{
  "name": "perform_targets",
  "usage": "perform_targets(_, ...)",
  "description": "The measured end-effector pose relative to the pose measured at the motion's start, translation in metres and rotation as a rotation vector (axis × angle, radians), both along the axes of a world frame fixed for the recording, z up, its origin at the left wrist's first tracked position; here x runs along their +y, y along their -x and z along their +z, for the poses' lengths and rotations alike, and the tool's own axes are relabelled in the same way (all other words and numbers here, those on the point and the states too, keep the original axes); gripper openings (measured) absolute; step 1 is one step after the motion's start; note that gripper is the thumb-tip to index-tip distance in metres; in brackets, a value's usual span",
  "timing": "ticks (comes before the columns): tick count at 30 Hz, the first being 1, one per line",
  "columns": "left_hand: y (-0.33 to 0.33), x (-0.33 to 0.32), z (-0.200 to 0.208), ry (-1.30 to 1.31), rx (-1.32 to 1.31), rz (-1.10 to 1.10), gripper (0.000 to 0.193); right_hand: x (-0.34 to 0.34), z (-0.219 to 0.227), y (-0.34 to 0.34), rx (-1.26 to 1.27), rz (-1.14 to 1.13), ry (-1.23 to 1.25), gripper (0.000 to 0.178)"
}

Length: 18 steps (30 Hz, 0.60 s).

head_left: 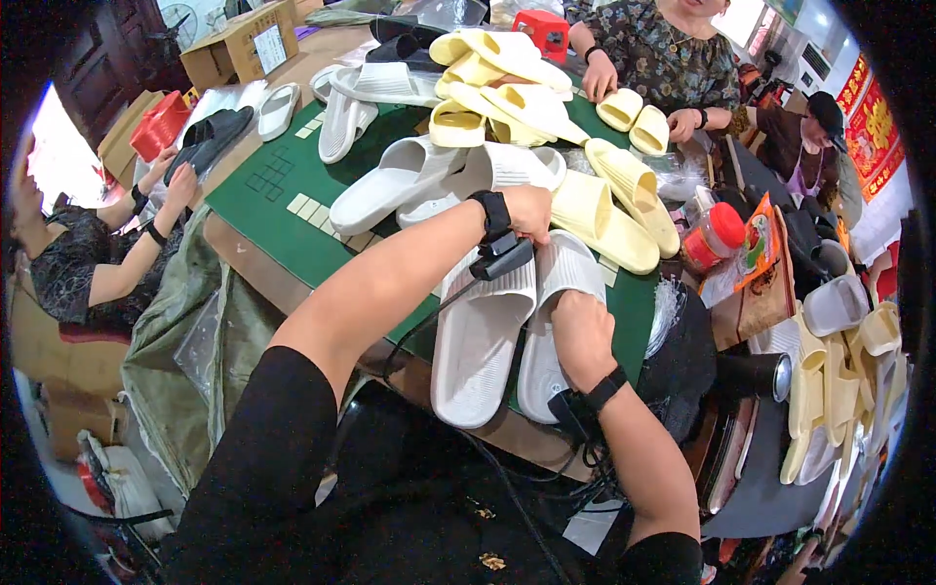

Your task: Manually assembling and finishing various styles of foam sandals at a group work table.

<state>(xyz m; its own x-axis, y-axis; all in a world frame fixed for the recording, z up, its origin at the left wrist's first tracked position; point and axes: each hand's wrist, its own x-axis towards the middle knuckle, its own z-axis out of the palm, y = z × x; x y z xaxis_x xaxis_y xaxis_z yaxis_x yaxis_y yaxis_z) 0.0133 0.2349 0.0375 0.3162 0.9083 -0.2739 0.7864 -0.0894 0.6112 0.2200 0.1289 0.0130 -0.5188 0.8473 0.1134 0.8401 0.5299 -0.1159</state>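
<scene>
We have the left slipper (478, 361) and the right slipper (538, 375), both pale grey, side by side at the near edge of the table (531, 441), toes away from us and heels toward our body. Our left hand (525, 212) is at their toe ends, fingers bent downward; whether they pinch anything we cannot tell. Our right hand (583, 334) reaches into the right slipper's opening, its fingers hidden under the strap, so its grip cannot be told either. The hands are apart.

The heels lie past the green mat (278, 234), over the table's rim — a pull toward us could tip the pair off. If the right hand pushes hard while the left holds loosely, the right slipper could skid or twist out of line. The black cable (414, 331) from our left wrist runs beside the left slipper and could snag its edge as the arm lifts.

Just beyond sit grey slippers (390, 175) and heaped yellow slippers (634, 239); a knock from the left hand could slide them down onto our pair. Farther right stands a jar (710, 237). Across from us, a co-worker (663, 58) handles more yellow footwear — at left, another person (78, 253) holds black slippers (216, 136).
</scene>
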Motion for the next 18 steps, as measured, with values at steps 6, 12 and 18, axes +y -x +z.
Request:
perform_targets(6,0.005,0.002,-0.007,0.008,-0.036,-0.017,0.014,0.0,-0.002,-0.001,0.011,-0.003,-0.015,0.016)
perform_targets(12,0.008,0.003,-0.009,0.114,-0.209,0.039,0.013,-0.002,-0.006,-0.001,0.073,-0.069,0.016,0.016)
perform_targets(18,0.013,0.002,-0.01,0.148,-0.276,0.048,0.012,-0.001,-0.004,0.001,0.075,-0.057,0.018,0.017)
